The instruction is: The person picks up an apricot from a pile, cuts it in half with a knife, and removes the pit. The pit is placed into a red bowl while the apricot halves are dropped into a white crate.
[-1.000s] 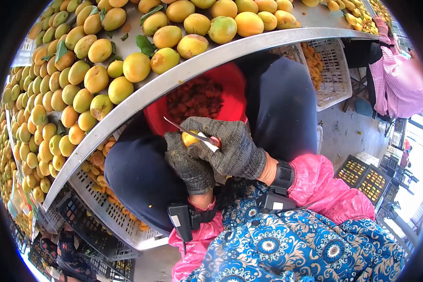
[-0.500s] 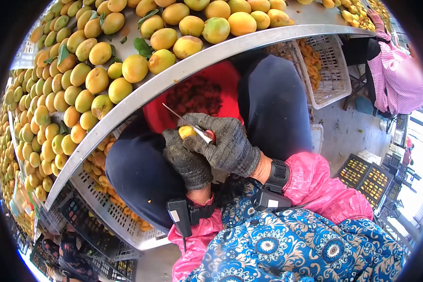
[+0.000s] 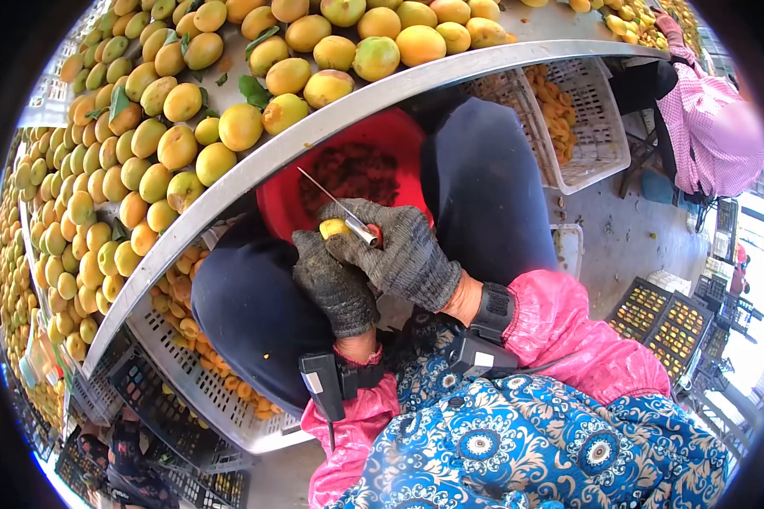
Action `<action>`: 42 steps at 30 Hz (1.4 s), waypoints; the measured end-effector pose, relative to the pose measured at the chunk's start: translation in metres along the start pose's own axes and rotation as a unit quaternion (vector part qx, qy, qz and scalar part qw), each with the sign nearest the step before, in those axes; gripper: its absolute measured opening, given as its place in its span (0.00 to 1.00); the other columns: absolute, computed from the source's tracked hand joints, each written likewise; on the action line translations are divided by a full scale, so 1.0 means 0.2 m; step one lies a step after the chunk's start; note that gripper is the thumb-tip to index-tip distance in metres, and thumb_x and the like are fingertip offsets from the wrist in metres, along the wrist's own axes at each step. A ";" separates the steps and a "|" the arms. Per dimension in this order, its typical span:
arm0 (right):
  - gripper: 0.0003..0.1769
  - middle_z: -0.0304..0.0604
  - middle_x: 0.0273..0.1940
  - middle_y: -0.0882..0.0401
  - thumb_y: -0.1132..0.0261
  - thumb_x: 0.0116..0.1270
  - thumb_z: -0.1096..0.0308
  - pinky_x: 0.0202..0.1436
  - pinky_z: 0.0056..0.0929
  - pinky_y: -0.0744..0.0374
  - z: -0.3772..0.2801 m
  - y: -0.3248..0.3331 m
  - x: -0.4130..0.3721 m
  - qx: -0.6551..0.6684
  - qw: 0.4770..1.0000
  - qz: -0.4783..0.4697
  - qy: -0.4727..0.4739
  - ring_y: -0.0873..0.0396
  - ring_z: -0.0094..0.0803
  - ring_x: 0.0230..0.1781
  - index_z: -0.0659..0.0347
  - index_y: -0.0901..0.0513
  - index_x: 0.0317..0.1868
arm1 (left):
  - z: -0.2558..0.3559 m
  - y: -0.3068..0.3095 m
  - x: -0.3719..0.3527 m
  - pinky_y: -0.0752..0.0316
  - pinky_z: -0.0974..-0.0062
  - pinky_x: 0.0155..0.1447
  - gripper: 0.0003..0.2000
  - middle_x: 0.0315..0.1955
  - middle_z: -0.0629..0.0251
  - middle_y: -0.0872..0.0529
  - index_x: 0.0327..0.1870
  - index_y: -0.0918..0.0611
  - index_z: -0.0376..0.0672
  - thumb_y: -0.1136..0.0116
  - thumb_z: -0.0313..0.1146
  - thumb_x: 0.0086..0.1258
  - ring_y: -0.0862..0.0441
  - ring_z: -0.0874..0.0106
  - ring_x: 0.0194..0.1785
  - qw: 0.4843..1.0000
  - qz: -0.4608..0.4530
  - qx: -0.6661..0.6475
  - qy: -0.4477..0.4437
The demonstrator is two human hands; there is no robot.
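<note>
Both my hands wear grey knit gloves and meet over my lap. My left hand [image 3: 329, 284] cups a small yellow fruit [image 3: 333, 227]. My right hand [image 3: 399, 254] grips a knife [image 3: 335, 204] with a thin blade that lies across the fruit and points up and left. Right behind the hands stands a red bucket [image 3: 399, 144] with dark reddish-brown scraps inside.
A metal table [image 3: 314, 131] heaped with yellow-green fruit [image 3: 178, 144] curves across the top left. White crates [image 3: 598, 136] hold orange fruit pieces at my left and right. Dark trays [image 3: 666, 327] of fruit sit on the floor at right. A person in pink check [image 3: 709, 119] is at far right.
Both hands with the fruit and knife have shifted slightly up and left. The grip on the fruit and the knife is unchanged.
</note>
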State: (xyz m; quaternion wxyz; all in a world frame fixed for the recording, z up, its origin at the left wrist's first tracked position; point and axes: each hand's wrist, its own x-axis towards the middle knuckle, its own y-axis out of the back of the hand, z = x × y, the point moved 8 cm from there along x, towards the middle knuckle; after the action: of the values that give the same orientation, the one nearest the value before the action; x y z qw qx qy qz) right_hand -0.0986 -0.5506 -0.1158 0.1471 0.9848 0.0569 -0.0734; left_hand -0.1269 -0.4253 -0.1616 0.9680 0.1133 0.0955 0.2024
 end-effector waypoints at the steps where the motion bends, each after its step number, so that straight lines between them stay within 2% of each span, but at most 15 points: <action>1: 0.18 0.51 0.40 0.15 0.30 0.63 0.67 0.45 0.28 0.19 -0.01 0.02 0.02 -0.001 1.000 0.001 0.002 0.16 0.30 0.40 0.64 0.18 0.51 | -0.08 -0.01 -0.01 0.27 0.74 0.34 0.15 0.25 0.66 0.19 0.34 0.23 0.37 0.59 0.36 0.79 0.23 0.76 0.29 0.992 -0.009 -0.097 0.079; 3: 0.15 0.48 0.35 0.15 0.30 0.63 0.65 0.39 0.29 0.20 0.11 0.05 0.04 -0.061 0.984 -0.010 -0.170 0.17 0.27 0.36 0.64 0.17 0.47 | 0.08 -0.04 -0.05 0.26 0.75 0.35 0.16 0.26 0.65 0.18 0.36 0.22 0.36 0.59 0.37 0.79 0.22 0.76 0.29 0.997 -0.016 -0.079 0.019; 5: 0.14 0.45 0.30 0.16 0.31 0.64 0.63 0.34 0.29 0.22 0.04 0.05 0.03 -0.108 0.993 0.043 -0.029 0.19 0.24 0.32 0.65 0.17 0.43 | 0.19 -0.03 -0.05 0.26 0.75 0.35 0.17 0.28 0.63 0.17 0.37 0.20 0.34 0.59 0.37 0.79 0.22 0.76 0.29 0.997 -0.015 -0.066 -0.042; 7: 0.13 0.56 0.31 0.19 0.31 0.63 0.62 0.33 0.38 0.22 0.03 0.10 0.00 0.021 0.996 0.083 -0.031 0.18 0.50 0.31 0.64 0.19 0.38 | 0.19 -0.04 -0.06 0.24 0.72 0.43 0.19 0.30 0.62 0.15 0.40 0.18 0.32 0.58 0.39 0.78 0.19 0.75 0.35 0.998 -0.061 -0.024 -0.023; 12: 0.10 0.30 0.27 0.21 0.33 0.68 0.64 0.29 0.21 0.24 0.06 0.13 -0.03 0.284 0.944 0.063 -0.158 0.23 0.18 0.27 0.64 0.18 0.39 | 0.15 -0.05 -0.08 0.24 0.74 0.50 0.19 0.36 0.61 0.15 0.44 0.19 0.32 0.58 0.40 0.78 0.19 0.73 0.41 0.954 -0.073 -0.285 0.062; 18: 0.11 0.31 0.23 0.25 0.34 0.68 0.65 0.21 0.15 0.30 -0.09 0.25 -0.02 0.285 0.950 0.026 -0.128 0.29 0.15 0.20 0.65 0.18 0.43 | 0.17 -0.03 -0.10 0.22 0.75 0.44 0.24 0.38 0.61 0.16 0.46 0.20 0.34 0.64 0.47 0.80 0.19 0.74 0.40 0.951 -0.104 -0.287 0.056; 20: 0.13 0.34 0.24 0.20 0.34 0.68 0.66 0.26 0.17 0.24 -0.15 0.29 0.01 0.309 0.943 0.042 -0.119 0.24 0.17 0.23 0.68 0.18 0.45 | 0.16 -0.11 -0.15 0.21 0.74 0.36 0.24 0.37 0.63 0.17 0.49 0.21 0.35 0.62 0.49 0.80 0.20 0.74 0.36 0.821 -0.207 -0.502 0.179; 23: 0.14 0.36 0.27 0.18 0.33 0.67 0.66 0.28 0.20 0.22 -0.35 0.28 0.02 0.231 0.971 0.037 -0.050 0.22 0.18 0.25 0.70 0.18 0.45 | 0.13 -0.09 -0.14 0.21 0.72 0.33 0.22 0.38 0.63 0.18 0.52 0.23 0.36 0.58 0.50 0.79 0.20 0.72 0.33 0.842 -0.195 -0.473 0.172; 24: 0.14 0.40 0.30 0.16 0.33 0.66 0.67 0.30 0.22 0.21 -0.60 0.26 0.01 -0.029 0.961 0.087 0.262 0.19 0.22 0.27 0.70 0.19 0.46 | 0.12 -0.08 -0.15 0.21 0.72 0.33 0.22 0.38 0.63 0.18 0.52 0.23 0.36 0.58 0.50 0.79 0.20 0.72 0.33 0.842 -0.192 -0.476 0.166; 25: 0.15 0.39 0.35 0.17 0.30 0.62 0.68 0.36 0.24 0.20 -0.46 0.18 0.05 0.183 0.980 0.038 0.062 0.19 0.24 0.32 0.65 0.19 0.47 | 0.11 -0.05 -0.15 0.20 0.72 0.34 0.22 0.39 0.62 0.18 0.53 0.22 0.37 0.57 0.49 0.79 0.19 0.71 0.33 0.869 -0.158 -0.442 0.153; 29: 0.27 0.55 0.39 0.16 0.27 0.58 0.61 0.45 0.35 0.20 -0.85 -0.15 -0.02 0.015 0.959 -0.054 0.277 0.16 0.43 0.39 0.69 0.21 0.53 | 0.10 0.01 -0.18 0.19 0.73 0.37 0.20 0.42 0.62 0.18 0.55 0.23 0.39 0.54 0.48 0.77 0.18 0.71 0.37 0.881 -0.090 -0.439 0.152; 35: 0.21 0.53 0.37 0.16 0.27 0.58 0.59 0.41 0.35 0.20 -0.64 0.12 0.00 -0.042 0.992 -0.070 0.093 0.16 0.45 0.36 0.62 0.18 0.47 | 0.16 0.04 -0.16 0.17 0.74 0.36 0.20 0.41 0.64 0.18 0.56 0.23 0.41 0.54 0.48 0.77 0.17 0.71 0.42 0.836 -0.054 -0.511 0.192; 38: 0.19 0.54 0.35 0.17 0.28 0.60 0.57 0.38 0.36 0.20 -0.47 0.07 -0.07 -0.073 0.987 -0.076 0.121 0.16 0.46 0.35 0.61 0.18 0.46 | 0.24 0.05 -0.14 0.18 0.74 0.42 0.20 0.42 0.63 0.17 0.56 0.23 0.39 0.56 0.46 0.77 0.18 0.72 0.44 0.887 -0.076 -0.441 0.112; 40: 0.18 0.54 0.36 0.16 0.32 0.64 0.57 0.39 0.37 0.19 -0.39 0.04 -0.13 -0.051 0.989 -0.098 0.102 0.16 0.48 0.38 0.61 0.18 0.48 | 0.38 0.13 -0.14 0.20 0.72 0.49 0.19 0.44 0.58 0.16 0.53 0.21 0.37 0.53 0.44 0.76 0.17 0.68 0.47 0.982 -0.008 -0.128 -0.140; 42: 0.18 0.55 0.37 0.16 0.33 0.65 0.57 0.40 0.37 0.19 -0.34 0.03 -0.15 -0.032 0.993 -0.085 0.075 0.16 0.49 0.39 0.61 0.18 0.49 | 0.35 0.13 -0.14 0.21 0.72 0.49 0.18 0.42 0.58 0.15 0.51 0.20 0.36 0.54 0.42 0.75 0.16 0.69 0.45 0.984 -0.013 -0.133 -0.122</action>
State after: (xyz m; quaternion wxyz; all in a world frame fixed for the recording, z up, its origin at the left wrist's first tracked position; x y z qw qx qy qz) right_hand -0.1194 -0.5384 -0.0458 0.1674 0.9738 0.1539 -0.0098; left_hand -0.1448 -0.4261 -0.0834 0.9815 0.0061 -0.0493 0.1850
